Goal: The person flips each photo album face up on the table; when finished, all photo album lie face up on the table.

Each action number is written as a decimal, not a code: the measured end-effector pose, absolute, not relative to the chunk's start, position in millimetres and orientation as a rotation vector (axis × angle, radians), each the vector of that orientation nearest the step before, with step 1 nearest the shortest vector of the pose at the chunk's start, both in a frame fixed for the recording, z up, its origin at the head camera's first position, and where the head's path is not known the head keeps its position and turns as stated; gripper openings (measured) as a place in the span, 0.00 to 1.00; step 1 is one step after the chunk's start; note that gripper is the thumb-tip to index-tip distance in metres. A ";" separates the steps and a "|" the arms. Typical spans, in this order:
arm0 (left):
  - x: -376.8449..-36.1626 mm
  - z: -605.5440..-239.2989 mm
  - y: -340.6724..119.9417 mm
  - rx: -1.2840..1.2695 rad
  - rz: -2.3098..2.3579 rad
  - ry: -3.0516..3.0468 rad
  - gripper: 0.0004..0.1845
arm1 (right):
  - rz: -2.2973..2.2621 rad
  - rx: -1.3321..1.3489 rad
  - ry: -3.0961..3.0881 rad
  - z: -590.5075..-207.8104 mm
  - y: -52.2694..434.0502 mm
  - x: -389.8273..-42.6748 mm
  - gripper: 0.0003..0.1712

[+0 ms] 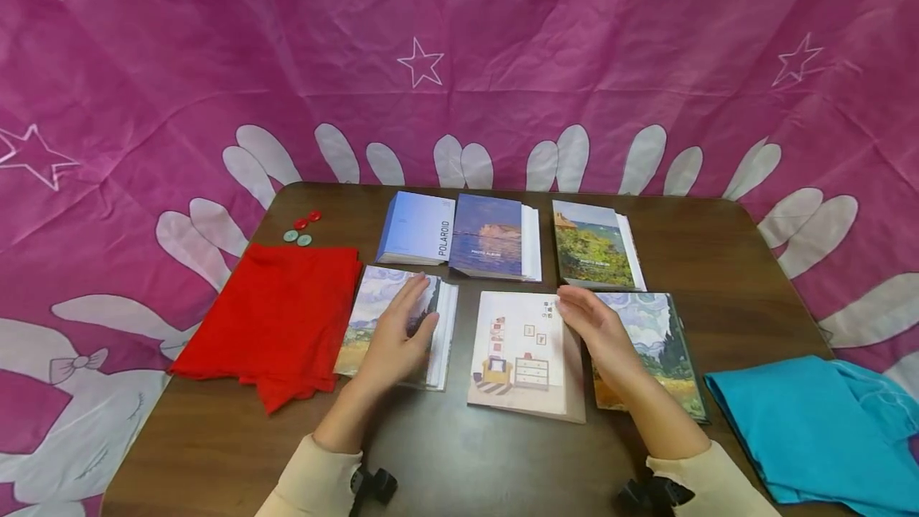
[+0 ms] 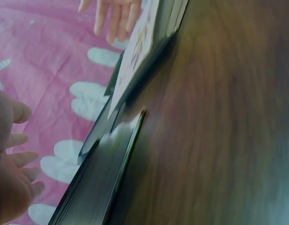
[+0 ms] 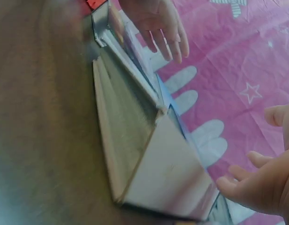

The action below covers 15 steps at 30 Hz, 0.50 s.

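Note:
My left hand (image 1: 398, 337) hovers over a photo album with a painted wheat-field cover (image 1: 364, 305), its fingers fairly straight and nothing in its grasp. A cream album with a drawn room (image 1: 513, 365) lies in the middle, between the hands. Above its right side and a second wheat-field album (image 1: 649, 333) is my right hand (image 1: 606, 333), fingers extended and holding nothing. In the left wrist view the left hand (image 2: 13, 173) is off the albums. The right wrist view has the right hand (image 3: 270, 178) near the cream album's edge (image 3: 167, 173); contact there is unclear.
Behind lie a blue-white Polaroid album (image 1: 416, 226), a seascape album (image 1: 488, 234) and a green landscape album (image 1: 592, 250). Red cloth (image 1: 280, 317) is at left, with red buttons (image 1: 307, 219) and grey buttons (image 1: 297, 238) beyond. Blue cloth (image 1: 818, 429) covers the table's right corner.

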<state>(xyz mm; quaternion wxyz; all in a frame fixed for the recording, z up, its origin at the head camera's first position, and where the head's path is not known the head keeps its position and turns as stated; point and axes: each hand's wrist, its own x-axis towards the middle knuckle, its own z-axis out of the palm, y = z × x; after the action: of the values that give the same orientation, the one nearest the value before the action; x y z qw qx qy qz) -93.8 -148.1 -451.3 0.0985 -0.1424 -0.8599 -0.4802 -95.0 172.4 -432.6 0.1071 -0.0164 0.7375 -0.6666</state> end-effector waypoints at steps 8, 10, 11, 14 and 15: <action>-74.7 -456.1 -109.8 -0.600 -1.544 -2.668 0.30 | -1.939 0.029 2.118 -440.6 175.0 -81.4 0.31; -68.9 -458.9 -100.8 -0.668 -1.590 -2.742 0.32 | -1.971 0.043 2.099 -441.3 171.8 -81.5 0.31; -66.7 -460.3 -97.4 -0.686 -1.595 -2.773 0.32 | -1.993 0.041 2.086 -442.5 170.9 -82.0 0.31; -63.8 -462.4 -90.5 -0.662 -1.641 -2.777 0.33 | -2.065 0.042 2.024 -446.1 170.9 -82.8 0.31; -63.6 -463.1 -89.1 -0.633 -1.652 -2.769 0.33 | -2.084 0.046 1.998 -447.0 171.6 -82.5 0.31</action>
<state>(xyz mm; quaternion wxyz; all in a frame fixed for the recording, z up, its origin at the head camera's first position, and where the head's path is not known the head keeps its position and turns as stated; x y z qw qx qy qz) -63.6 -89.1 -463.1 -0.0722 -0.1920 -0.8405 -0.5014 -82.5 171.6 -447.0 0.1268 0.0159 0.6865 -0.7158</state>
